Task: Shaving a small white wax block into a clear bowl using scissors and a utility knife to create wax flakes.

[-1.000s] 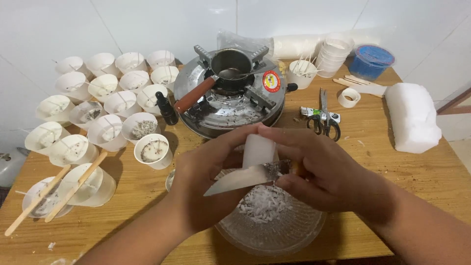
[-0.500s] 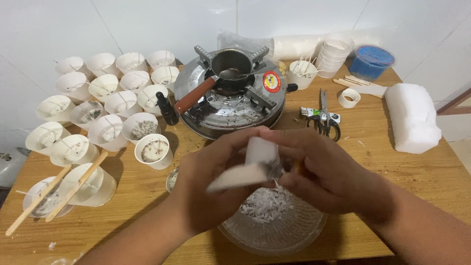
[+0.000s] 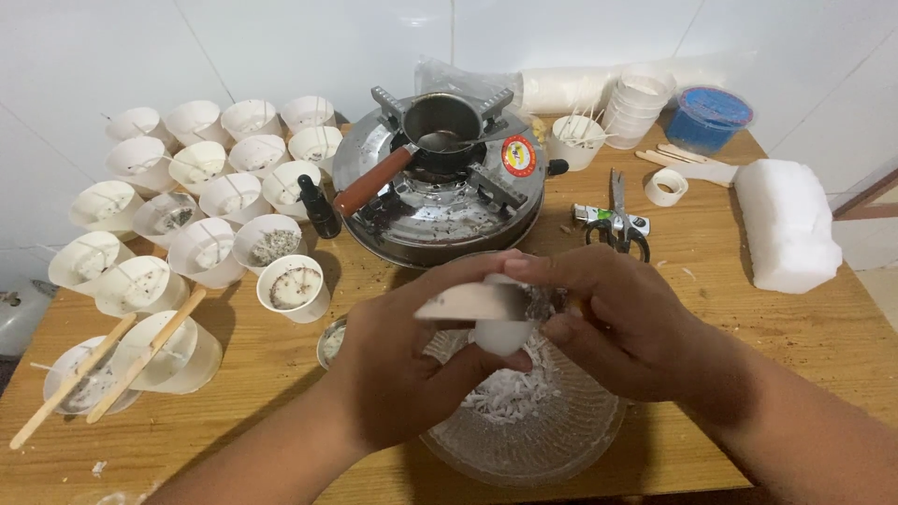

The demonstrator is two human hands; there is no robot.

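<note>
Gripping a white wax block (image 3: 499,335) in the left hand (image 3: 398,374), shavings are best pared with the knife (image 3: 472,301), clasped by the right hand (image 3: 613,327), over the glass bowl (image 3: 561,440)

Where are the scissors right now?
In the head view, the scissors lie flat on the wooden table, right of the round metal stove and just below-left of the small roll of tape, beyond the person's right hand.
</note>
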